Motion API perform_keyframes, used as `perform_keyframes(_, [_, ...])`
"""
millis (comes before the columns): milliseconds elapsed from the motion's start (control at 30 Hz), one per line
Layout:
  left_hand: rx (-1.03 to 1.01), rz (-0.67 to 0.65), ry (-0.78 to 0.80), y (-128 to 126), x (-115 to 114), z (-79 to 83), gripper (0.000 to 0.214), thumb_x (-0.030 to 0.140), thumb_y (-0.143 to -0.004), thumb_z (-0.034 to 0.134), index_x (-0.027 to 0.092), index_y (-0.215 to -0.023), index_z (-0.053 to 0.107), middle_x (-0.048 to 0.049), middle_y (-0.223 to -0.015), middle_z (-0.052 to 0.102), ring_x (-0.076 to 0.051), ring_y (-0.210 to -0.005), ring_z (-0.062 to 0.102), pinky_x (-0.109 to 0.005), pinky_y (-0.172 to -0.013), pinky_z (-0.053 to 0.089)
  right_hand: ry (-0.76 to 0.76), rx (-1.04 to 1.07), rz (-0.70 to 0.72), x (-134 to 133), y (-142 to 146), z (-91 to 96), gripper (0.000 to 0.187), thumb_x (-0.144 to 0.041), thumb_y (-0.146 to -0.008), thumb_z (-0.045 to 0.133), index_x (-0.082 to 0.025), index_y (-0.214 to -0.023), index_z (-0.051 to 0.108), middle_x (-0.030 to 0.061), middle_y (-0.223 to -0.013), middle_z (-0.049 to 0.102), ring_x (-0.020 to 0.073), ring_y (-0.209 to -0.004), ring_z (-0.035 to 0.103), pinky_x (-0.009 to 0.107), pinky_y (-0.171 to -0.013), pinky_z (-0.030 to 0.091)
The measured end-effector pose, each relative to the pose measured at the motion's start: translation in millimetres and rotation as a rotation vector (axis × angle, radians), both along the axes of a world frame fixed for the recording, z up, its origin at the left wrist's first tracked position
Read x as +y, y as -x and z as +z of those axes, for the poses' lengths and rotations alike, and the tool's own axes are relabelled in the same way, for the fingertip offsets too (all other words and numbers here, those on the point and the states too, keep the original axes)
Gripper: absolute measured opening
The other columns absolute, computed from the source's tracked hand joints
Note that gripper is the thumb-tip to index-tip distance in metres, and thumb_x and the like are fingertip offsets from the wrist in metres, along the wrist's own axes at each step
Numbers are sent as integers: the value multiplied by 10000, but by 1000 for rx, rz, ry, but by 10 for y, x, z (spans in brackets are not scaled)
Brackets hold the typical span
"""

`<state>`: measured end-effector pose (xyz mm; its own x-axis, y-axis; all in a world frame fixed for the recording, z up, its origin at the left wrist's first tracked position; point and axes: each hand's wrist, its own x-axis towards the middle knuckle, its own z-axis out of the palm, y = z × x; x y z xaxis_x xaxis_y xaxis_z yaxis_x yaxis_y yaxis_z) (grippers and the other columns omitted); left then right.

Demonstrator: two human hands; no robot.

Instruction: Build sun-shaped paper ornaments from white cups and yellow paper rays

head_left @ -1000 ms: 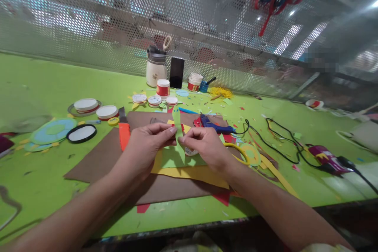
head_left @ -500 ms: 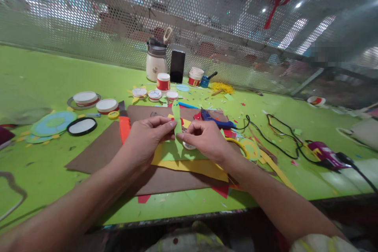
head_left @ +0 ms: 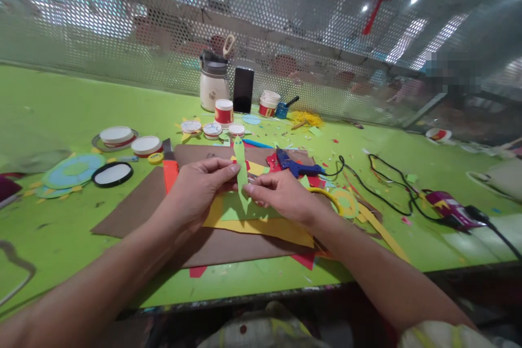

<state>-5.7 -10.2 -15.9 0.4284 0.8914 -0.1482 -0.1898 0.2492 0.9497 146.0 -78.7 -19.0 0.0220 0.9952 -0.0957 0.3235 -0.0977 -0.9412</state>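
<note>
My left hand (head_left: 202, 187) and my right hand (head_left: 281, 194) both pinch a narrow, leaf-shaped strip of light green paper (head_left: 241, 166), held upright between them above the table. Their fingertips almost meet at the strip's middle. Under the hands lie a green sheet (head_left: 238, 212), a yellow sheet (head_left: 273, 229) and a large brown card (head_left: 138, 206). A small white object sits partly hidden beneath my right hand.
A blue glue gun (head_left: 294, 164) with black cable lies just beyond my right hand. An orange cutter (head_left: 170, 171), round lids (head_left: 116, 134), small pots (head_left: 223, 112), a white jug (head_left: 212, 87), a black phone (head_left: 243, 89) and a purple tool (head_left: 451, 210) lie on the green table (head_left: 61, 109). A perforated metal screen backs it.
Both hands stay pinched on the green strip; they and the strip have shifted slightly left and up in view as the head moved.
</note>
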Motion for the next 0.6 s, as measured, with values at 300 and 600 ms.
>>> perform_keyframes(300, [-10, -44, 17, 8, -22, 48, 107, 195, -603, 810, 150, -642, 722, -2, -656, 667, -114, -623, 579, -246, -644, 467, 23, 89, -52, 2, 57, 31, 212, -329, -691, 717, -153, -611, 630, -45, -506, 510, 83, -492, 419, 228, -499, 311])
perform_keyframes(600, [-17, -26, 37, 36, 1, 13, 136, 192, -586, 814, 152, -676, 721, -1, -688, 654, -124, -671, 568, -263, -690, 441, -2, 76, -57, -16, 57, 18, 196, -330, -715, 705, -145, -668, 665, -36, -545, 531, 90, -518, 434, 238, -516, 330])
